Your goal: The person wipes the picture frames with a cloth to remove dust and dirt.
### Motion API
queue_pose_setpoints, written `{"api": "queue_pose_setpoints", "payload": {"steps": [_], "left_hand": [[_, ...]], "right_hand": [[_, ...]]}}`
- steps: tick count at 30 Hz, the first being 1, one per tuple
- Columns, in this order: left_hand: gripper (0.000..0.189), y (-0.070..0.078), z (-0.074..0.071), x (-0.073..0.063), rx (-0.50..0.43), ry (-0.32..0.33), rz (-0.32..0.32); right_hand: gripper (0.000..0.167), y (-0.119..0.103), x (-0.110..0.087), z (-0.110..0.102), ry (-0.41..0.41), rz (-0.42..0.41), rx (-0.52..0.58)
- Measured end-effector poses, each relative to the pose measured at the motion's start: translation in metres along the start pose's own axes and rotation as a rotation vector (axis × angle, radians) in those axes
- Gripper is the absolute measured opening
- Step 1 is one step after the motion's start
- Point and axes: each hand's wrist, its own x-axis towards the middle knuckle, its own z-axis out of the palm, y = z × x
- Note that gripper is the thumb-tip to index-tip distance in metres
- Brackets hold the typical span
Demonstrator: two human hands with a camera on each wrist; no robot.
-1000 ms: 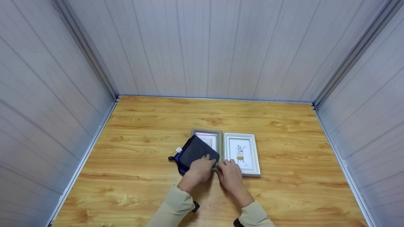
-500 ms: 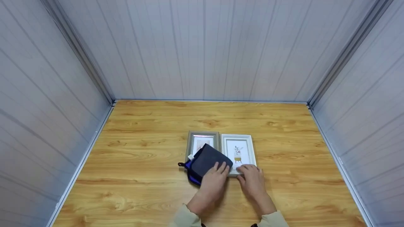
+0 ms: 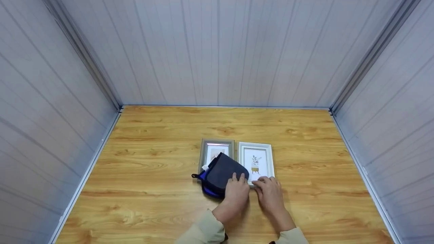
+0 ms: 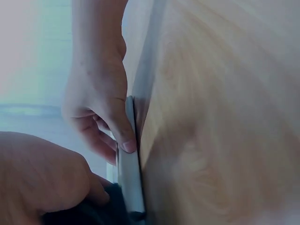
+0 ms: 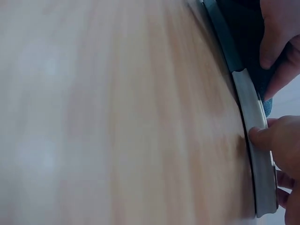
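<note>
Your left hand (image 3: pixel 236 194), fingers extended, had shifted the dark pouch (image 3: pixel 221 171), lower center, partly hiding the white frame (image 3: pixel 255 163) your right hand (image 3: pixel 271 195) pinched.

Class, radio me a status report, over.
Left hand on dark blue-edged cloth. Right hand pinches white rectangular picture frame. Cloth partly covers grey rectangular picture frame.

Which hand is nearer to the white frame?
Right: the right hand pinches the white frame at its near edge; the left hand is left of it, on the dark pad.
</note>
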Motion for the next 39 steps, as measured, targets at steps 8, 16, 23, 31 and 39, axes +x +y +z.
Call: {"api": "queue_pose_setpoints", "payload": {"steps": [8, 16, 23, 31, 39], "left_hand": [[0.035, 0.007, -0.014, 0.032, 0.1, -0.109, -0.053], [0.032, -0.011, -0.008, 0.07, 0.07, -0.089, -0.216], [0.03, -0.03, -0.004, 0.083, -0.035, -0.076, -0.199], [0.026, -0.029, -0.017, 0.047, -0.122, -0.135, -0.007], [0.02, -0.008, -0.028, 0.022, -0.125, -0.204, -0.018]], "right_hand": [[0.012, -0.003, 0.004, -0.004, -0.027, -0.006, -0.038], [0.011, -0.015, -0.003, 0.006, 0.066, 0.102, -0.003], [0.02, -0.018, -0.004, 0.006, 0.036, 0.159, 0.05], [0.02, -0.013, 0.001, 0.0, 0.031, 0.18, 0.033], [0.019, -0.011, 0.002, 0.002, 0.056, 0.192, 0.045]]}}
